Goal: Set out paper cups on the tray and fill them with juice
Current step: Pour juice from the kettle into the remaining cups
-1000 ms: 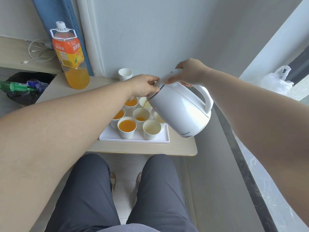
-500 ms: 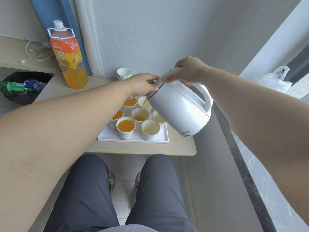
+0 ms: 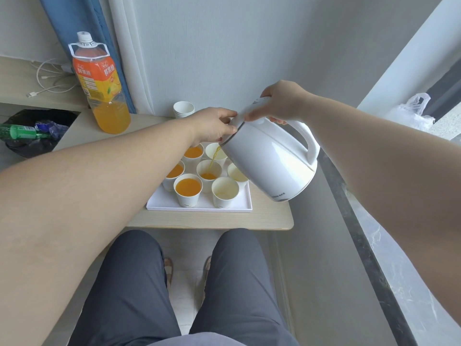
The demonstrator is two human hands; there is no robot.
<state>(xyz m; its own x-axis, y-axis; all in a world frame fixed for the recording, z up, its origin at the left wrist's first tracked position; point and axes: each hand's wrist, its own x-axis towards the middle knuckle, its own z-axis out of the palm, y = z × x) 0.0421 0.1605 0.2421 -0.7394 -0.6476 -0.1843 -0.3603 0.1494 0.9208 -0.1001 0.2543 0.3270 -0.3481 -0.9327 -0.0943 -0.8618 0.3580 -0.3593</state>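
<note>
Seven paper cups (image 3: pixel 224 189) on white tray (image 3: pixel 199 208), head view: three on tray's left side full of orange juice, centre cup (image 3: pixel 209 171) partly filled, three at tray's back and right side near empty. Above tray's right half, white kettle (image 3: pixel 269 161) tilted spout-down, thin juice stream (image 3: pixel 214 158) dropping into centre cup. Right hand (image 3: pixel 282 103) wrapped round top of kettle handle; left hand (image 3: pixel 214 124) curled on kettle rim by the spout. Just behind tray, stack of spare cups (image 3: pixel 183 109). Well left of tray and further back, big juice bottle (image 3: pixel 102 81), upright, capped, partly full. Under tray, light wooden table (image 3: pixel 212 221).
</note>
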